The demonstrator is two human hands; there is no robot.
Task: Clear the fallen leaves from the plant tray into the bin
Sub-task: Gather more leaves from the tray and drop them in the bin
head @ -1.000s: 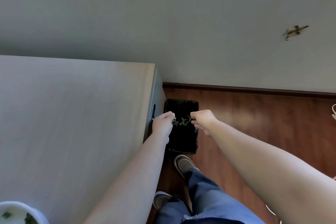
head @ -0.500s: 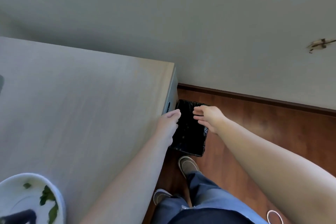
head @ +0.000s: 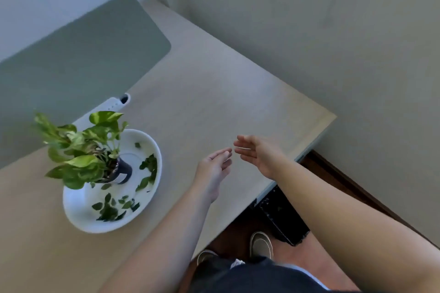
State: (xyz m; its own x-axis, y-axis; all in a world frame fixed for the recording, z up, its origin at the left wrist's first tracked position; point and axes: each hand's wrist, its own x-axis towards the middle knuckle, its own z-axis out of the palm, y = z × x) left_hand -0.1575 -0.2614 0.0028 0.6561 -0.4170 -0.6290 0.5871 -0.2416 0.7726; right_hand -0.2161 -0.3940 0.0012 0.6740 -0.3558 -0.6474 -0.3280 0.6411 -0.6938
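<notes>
A round white plant tray (head: 78,215) sits on the pale desk at the left, with a small dark pot of green-yellow leafy plant (head: 81,150) standing in it. Several dark green fallen leaves (head: 112,208) lie in the tray's front and right side. My left hand (head: 215,169) and my right hand (head: 258,154) hover over the desk to the right of the tray, both open and holding nothing, fingertips nearly meeting. The black bin (head: 283,221) stands on the floor beside the desk's right edge, partly hidden by my right forearm.
A grey-green mat (head: 78,59) covers the desk's far left. A white device (head: 114,104) lies behind the plant. The desk's (head: 214,93) right edge runs diagonally above a brown wooden floor (head: 338,181), where my shoes (head: 260,244) stand. A grey wall rises at the right.
Both hands have risen from over the bin to above the desk, now empty and open. The view has swung left, bringing the plant tray fully into sight.
</notes>
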